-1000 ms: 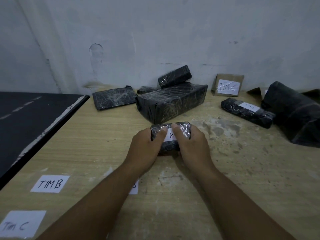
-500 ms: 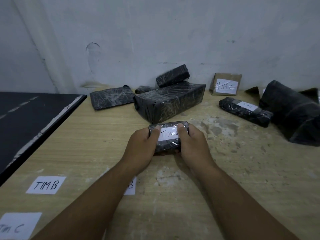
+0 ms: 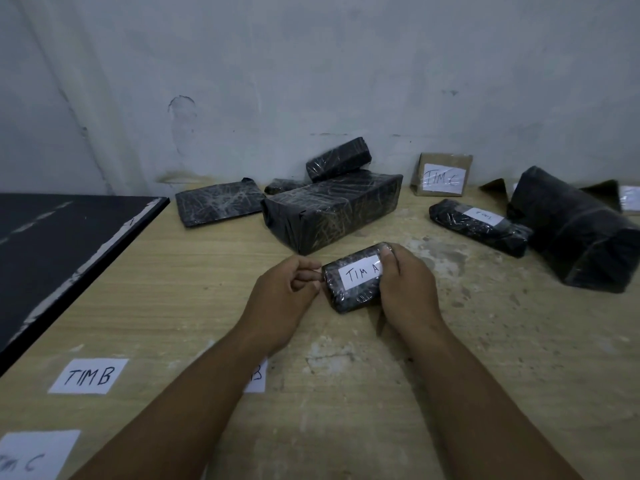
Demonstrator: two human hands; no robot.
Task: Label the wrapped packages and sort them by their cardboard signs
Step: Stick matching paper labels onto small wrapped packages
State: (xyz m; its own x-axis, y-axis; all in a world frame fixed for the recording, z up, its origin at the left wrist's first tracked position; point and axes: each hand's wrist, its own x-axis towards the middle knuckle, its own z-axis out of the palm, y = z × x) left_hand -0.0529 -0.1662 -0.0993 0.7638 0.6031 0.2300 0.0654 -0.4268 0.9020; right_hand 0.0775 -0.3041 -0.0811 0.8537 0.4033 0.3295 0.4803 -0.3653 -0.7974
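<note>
On the wooden desk (image 3: pixel 173 306), the right hand (image 3: pixel 407 292) grips the small package (image 3: pixel 348 299) marked TIM A; the left hand (image 3: pixel 282 303) pinches its end. A forearm half-hides one paper slip (image 3: pixel 258 377).

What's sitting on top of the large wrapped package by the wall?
A smaller black wrapped package lies on the far end of the large package, no label visible. Another small bundle peeks out behind it; its rest is covered.

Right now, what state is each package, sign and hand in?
small package: labelled TIM A, held
left hand: pinches its left end
right hand: grips its right end
big package: no label visible
long package: labelled
cardboard sign: upright, reads TIM C
TIM B slip: lying loose
</note>
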